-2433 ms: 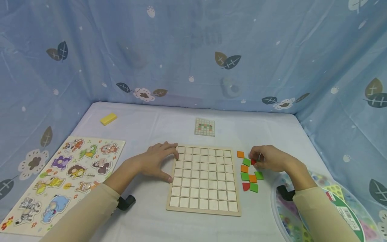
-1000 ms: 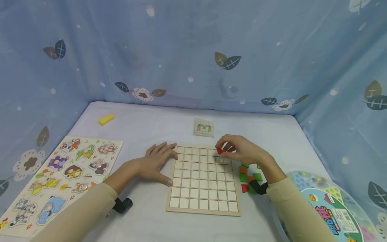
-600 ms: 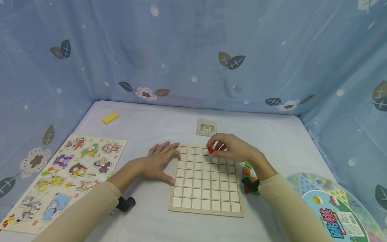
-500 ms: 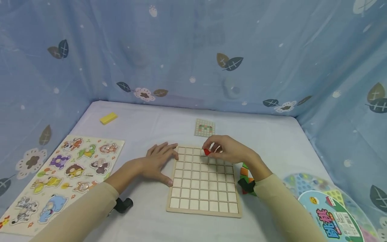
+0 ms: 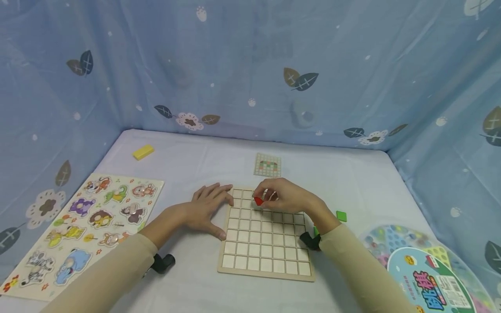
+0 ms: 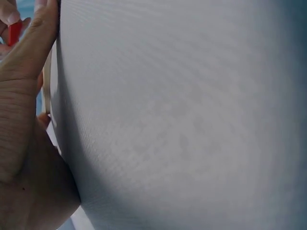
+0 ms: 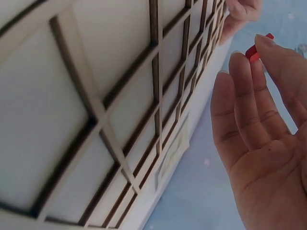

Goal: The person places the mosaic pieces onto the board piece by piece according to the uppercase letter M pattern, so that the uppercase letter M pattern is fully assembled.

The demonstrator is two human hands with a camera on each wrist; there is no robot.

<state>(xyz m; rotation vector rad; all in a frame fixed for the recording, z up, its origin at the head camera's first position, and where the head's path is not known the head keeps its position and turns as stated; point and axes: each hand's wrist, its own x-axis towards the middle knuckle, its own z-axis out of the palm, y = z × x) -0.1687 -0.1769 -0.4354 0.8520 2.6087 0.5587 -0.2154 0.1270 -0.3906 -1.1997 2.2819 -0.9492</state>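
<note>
A small red tile (image 5: pixel 258 201) is pinched between thumb and fingertips of my right hand (image 5: pixel 283 195), over the upper left part of a wooden grid board (image 5: pixel 266 252). The right wrist view shows the same red tile (image 7: pixel 254 51) held off the board's surface. My left hand (image 5: pixel 205 212) rests at the board's left edge with fingers spread, thumb and fingertips touching the frame. Above the board lies a small pattern card (image 5: pixel 268 165) with a red, green and orange design. Green tiles (image 5: pixel 342 216) show around my right forearm, which hides the rest of the pile.
An animal puzzle board (image 5: pixel 90 230) lies on the left and a yellow block (image 5: pixel 143 152) at the back left. On the right stands a round clear container with a printed label (image 5: pixel 426 278). Blue patterned cloth (image 5: pixel 250 65) walls the table on its back and sides.
My right hand has picked up the red tile from the pile on the right and carried it leftward across the top of the board. My left hand has stayed at the board's edge.
</note>
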